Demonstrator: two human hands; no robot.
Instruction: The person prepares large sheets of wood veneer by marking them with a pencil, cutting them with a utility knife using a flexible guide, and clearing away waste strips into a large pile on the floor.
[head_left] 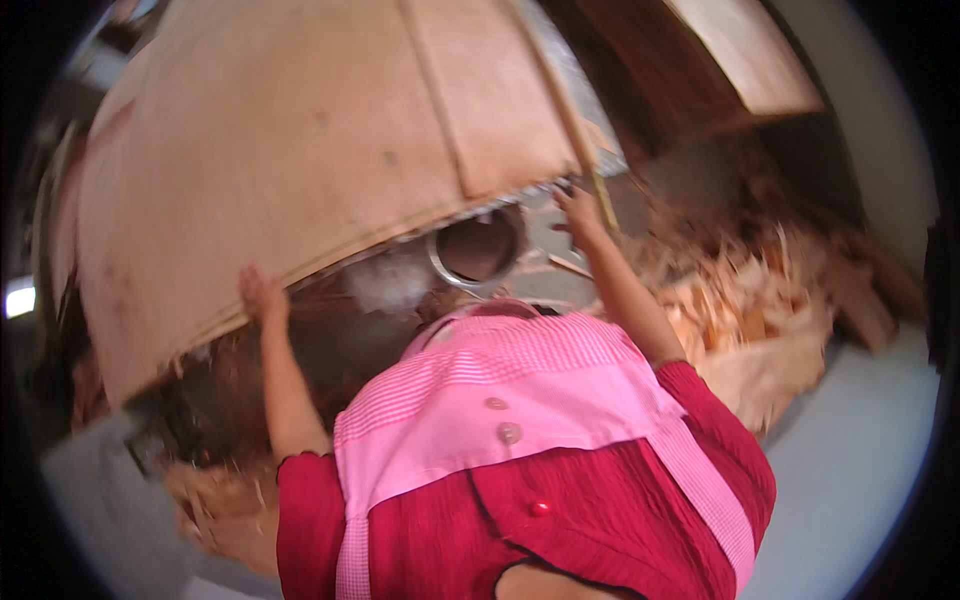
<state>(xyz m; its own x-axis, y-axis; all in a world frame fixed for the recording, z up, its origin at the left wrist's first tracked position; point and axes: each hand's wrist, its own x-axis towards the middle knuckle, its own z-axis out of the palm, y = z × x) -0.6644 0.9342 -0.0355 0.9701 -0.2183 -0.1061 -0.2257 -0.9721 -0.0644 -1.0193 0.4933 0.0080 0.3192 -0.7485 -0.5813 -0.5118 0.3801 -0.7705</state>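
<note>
A wide, pale tan wood sheet (300, 130) lies on what looks like a counter (610, 150), a light strip of which shows past the sheet's right edge. The sheet covers most of the rest, its near edge running slantwise from the counter's near left corner toward its near right one. A dark seam crosses the sheet lengthwise, nearer the right.

The left hand (262, 292) touches the sheet's near edge, left of the middle, fingers over the top; whether it grasps or only rests there, I cannot tell. The right hand (580, 215) is at the near right corner, fingers bent; blur hides whether it is clenched on the edge or released. Just beside it stands a thin yellowish strip (605, 205).

Below the near edge, between the hands, are a round metal ring (440, 265) and a blurred whitish thing (390, 283). A heap of curled wood scraps (745, 295) lies on the right, near the grey floor (860, 410); more torn pieces (225, 505) lie at lower left.
</note>
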